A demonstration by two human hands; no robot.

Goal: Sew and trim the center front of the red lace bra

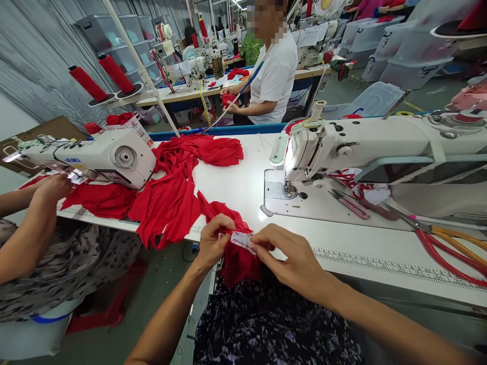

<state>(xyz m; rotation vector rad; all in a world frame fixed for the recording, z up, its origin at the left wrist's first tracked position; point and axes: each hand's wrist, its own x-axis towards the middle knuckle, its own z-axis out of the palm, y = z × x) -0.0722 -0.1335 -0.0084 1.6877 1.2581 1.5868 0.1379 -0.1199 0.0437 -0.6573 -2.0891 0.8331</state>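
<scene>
My left hand (216, 240) pinches the left end of a short white strip (242, 240) edged with red stitching. At its other end, the thumb and fingers of my right hand (287, 256) close on the strip. Red fabric (241, 266) joined to the strip hangs below it over my lap, and part of it lies on the table edge. Beyond my right hand stands a white sewing machine (304, 152), its presser foot over a metal plate (274, 192). To the left, a large heap of red fabric (171, 190) spreads across the table.
On the right lie thread snips (350, 204) and large scissors (437, 235) with red and orange handles. A ruler tape (365, 262) runs along the table's front. At left, a co-worker's hands (53, 190) work at another sewing machine (110, 152). A person in a white shirt (277, 76) sits opposite.
</scene>
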